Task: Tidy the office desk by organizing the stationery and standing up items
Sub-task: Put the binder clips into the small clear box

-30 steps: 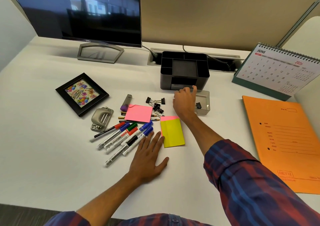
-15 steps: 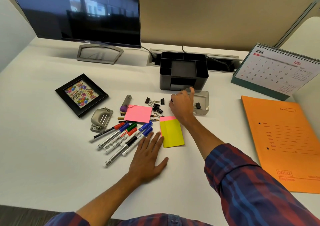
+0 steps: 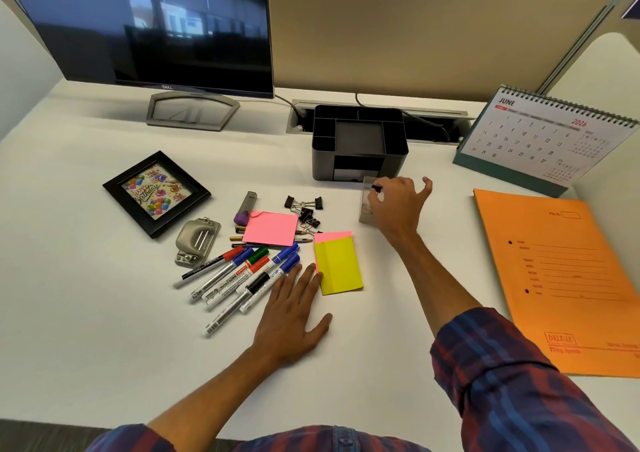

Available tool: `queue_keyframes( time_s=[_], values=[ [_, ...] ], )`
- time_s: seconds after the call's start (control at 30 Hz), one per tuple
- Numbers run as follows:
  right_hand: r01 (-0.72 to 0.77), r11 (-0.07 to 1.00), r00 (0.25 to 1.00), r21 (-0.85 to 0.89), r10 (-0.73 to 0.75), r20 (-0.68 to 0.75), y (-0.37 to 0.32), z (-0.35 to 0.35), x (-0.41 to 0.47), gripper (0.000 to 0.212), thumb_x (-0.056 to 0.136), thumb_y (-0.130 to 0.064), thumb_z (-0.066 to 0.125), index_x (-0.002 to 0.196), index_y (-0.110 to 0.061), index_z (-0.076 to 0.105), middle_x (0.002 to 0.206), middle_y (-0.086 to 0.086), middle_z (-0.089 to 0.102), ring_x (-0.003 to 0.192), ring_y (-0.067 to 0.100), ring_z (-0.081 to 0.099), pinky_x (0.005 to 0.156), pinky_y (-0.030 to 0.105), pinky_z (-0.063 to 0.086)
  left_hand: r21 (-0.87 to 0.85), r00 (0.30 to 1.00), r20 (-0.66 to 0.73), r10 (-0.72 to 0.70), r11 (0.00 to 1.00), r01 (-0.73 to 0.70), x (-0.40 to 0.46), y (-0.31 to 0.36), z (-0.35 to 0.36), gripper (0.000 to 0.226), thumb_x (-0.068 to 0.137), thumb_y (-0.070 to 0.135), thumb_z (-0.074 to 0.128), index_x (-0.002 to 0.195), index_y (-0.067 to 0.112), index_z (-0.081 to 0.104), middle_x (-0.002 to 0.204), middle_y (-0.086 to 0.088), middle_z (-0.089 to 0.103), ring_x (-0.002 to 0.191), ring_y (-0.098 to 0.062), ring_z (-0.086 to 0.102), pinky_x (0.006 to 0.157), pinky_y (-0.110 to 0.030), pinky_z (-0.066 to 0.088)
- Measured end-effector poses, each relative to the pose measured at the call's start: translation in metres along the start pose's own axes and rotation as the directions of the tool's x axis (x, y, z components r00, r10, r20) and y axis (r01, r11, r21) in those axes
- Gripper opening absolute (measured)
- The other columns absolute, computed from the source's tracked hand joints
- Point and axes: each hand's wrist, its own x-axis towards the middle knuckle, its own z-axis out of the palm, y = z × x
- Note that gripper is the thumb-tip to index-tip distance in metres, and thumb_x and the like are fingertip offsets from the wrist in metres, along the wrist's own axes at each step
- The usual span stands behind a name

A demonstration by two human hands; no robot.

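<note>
Legibly, monitor (image 3: 145,29) reads "DELL"; calendar (image 3: 540,136) reads "JUNE 2026"

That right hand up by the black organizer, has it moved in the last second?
Yes. The right hand has shifted rightward along the front of the black organizer, toward the calendar, and now pinches a small black clip over the clear tray.

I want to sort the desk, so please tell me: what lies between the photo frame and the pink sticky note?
In the head view, between the photo frame and the pink sticky note lie a grey metal hole punch and a grey pen-like item with a purple end.
</note>
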Motion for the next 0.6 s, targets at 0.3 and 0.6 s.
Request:
queue_keyframes(
  time_s=[0.3,0.6],
  values=[
    [0.114,0.991,0.992,0.068,-0.11,-0.064,-0.006,0.004,-0.013,0.027,0.086,-0.034,0.059,0.1,-0.015,0.072,0.101,0.005,0.073,0.101,0.023,0.064,0.109,0.046,0.016,0.01,1.0,0.004,-0.005,1.0,0.005,0.0,0.0,0.0,0.074,0.095,0.063,0.029,0.155,0.022,0.015,0.163,0.003,0.01,0.15,-0.017,0.0,0.119,-0.04,0.005],
    [0.372,0.928,0.899,-0.003,-0.359,0.249,-0.054,0.014,-0.037,0.026,0.093,-0.04,0.055,0.1,-0.023,0.073,0.099,-0.003,0.072,0.104,0.018,0.06,0.11,0.046,0.011,0.032,0.999,0.029,-0.024,0.999,0.023,0.001,0.0,0.001,0.074,0.094,0.065,0.025,0.155,0.023,0.015,0.163,0.004,0.009,0.15,-0.015,-0.003,0.12,-0.04,0.005]
  ],
)
